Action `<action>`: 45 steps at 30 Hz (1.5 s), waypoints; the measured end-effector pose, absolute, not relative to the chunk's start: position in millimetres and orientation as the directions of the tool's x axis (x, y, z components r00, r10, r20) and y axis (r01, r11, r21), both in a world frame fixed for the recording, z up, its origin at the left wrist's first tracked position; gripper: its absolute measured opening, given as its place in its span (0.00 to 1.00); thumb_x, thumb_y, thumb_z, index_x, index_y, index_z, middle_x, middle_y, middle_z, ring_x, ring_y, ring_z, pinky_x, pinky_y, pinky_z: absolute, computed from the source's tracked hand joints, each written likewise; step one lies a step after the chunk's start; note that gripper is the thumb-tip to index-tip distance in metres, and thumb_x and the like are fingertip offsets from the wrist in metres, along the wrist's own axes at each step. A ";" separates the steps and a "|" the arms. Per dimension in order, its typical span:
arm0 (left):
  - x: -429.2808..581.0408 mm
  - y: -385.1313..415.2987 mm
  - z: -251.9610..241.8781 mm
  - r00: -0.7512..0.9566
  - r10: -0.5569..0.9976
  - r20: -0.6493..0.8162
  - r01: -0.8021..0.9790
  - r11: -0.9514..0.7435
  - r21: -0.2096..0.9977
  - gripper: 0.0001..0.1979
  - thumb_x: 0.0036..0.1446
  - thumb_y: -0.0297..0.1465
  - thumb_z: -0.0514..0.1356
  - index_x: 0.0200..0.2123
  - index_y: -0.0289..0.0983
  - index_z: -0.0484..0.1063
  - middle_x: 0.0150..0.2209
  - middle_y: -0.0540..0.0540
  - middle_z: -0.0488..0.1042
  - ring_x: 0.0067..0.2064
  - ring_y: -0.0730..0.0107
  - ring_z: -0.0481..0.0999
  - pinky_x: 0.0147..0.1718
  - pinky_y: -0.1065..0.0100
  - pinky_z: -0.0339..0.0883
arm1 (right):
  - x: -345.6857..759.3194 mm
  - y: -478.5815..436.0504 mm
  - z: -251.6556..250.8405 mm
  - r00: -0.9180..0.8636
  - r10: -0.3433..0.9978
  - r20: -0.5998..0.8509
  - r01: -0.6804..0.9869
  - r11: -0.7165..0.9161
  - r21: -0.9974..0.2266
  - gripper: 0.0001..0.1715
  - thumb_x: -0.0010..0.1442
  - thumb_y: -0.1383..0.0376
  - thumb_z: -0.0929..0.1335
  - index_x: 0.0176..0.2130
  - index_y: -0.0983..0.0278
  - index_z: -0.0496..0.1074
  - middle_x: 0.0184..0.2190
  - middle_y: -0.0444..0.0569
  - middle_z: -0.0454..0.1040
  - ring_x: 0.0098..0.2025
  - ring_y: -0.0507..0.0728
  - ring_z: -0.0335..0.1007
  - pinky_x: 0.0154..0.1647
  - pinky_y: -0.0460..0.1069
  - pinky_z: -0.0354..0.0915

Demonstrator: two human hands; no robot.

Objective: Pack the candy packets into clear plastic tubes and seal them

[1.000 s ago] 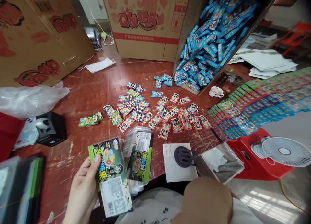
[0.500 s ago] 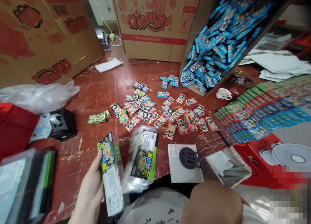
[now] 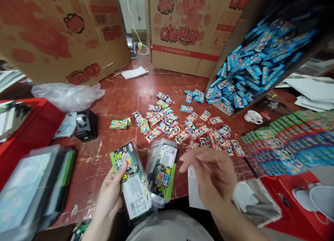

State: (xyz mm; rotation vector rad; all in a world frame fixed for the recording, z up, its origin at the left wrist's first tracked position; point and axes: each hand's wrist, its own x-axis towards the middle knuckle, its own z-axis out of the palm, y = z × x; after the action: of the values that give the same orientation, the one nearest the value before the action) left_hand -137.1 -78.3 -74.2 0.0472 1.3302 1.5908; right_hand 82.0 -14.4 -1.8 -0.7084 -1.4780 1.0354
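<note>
My left hand (image 3: pixel 111 190) grips a green and black printed candy bag (image 3: pixel 132 176), thumb on its front, with the white barcode label at the lower end. Just right of it lies a stack of similar clear-edged candy bags (image 3: pixel 164 169) at the table's front edge. My right hand (image 3: pixel 212 175), slightly blurred, hovers right of that stack with fingers loosely bent and apart, nothing visible in them. Behind the hands, small red, purple and blue candy packets (image 3: pixel 169 124) are scattered over the table. A few green packets (image 3: pixel 120 123) form a little pile at left.
A tipped carton spills blue packets (image 3: pixel 250 74) at right. Rows of coloured packets (image 3: pixel 289 140) and a white cup (image 3: pixel 253 117) are nearby. At left are a black box (image 3: pixel 86 125), plastic sleeves (image 3: pixel 28 188) and a red bin (image 3: pixel 39 129). Large cartons (image 3: pixel 188 42) stand behind.
My right hand has come up from near my lap to above the table. My left hand has turned the candy bag to face me more fully. The view has shifted left.
</note>
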 end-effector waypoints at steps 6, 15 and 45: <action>-135.8 -81.6 -73.6 -0.572 0.737 -0.359 -0.478 0.056 0.877 0.20 0.41 0.33 0.71 0.38 0.35 0.71 0.29 0.46 0.81 0.25 0.66 0.79 0.25 0.69 0.73 | 84.5 -3.0 -53.5 -0.335 0.938 0.094 0.132 0.145 -0.981 0.05 0.61 0.63 0.64 0.37 0.60 0.69 0.32 0.47 0.74 0.30 0.53 0.71 0.33 0.49 0.67; -109.1 -79.3 -65.0 -0.499 0.795 -0.346 -0.490 0.071 0.869 0.17 0.46 0.36 0.68 0.39 0.35 0.73 0.32 0.44 0.81 0.28 0.64 0.79 0.28 0.69 0.71 | 39.1 -34.0 -78.1 -0.654 0.732 -0.188 0.047 -0.209 -0.977 0.14 0.58 0.57 0.67 0.41 0.61 0.66 0.37 0.49 0.75 0.37 0.57 0.72 0.37 0.50 0.67; -127.8 -73.9 -100.7 -0.144 0.895 -0.422 -0.950 -0.006 0.311 0.10 0.57 0.18 0.53 0.33 0.38 0.70 0.11 0.61 0.53 0.05 0.87 0.46 0.02 0.88 0.34 | 135.0 87.6 -123.2 -0.314 0.949 0.037 0.885 0.306 -0.352 0.38 0.39 0.56 0.75 0.49 0.63 0.65 0.47 0.58 0.69 0.51 0.72 0.62 0.45 0.65 0.60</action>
State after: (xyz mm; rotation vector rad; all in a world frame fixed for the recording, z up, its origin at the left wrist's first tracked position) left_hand -127.8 -73.9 -100.7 -0.1169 0.6073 1.6056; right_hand 135.0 87.6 -123.2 -1.6763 -2.3364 0.3923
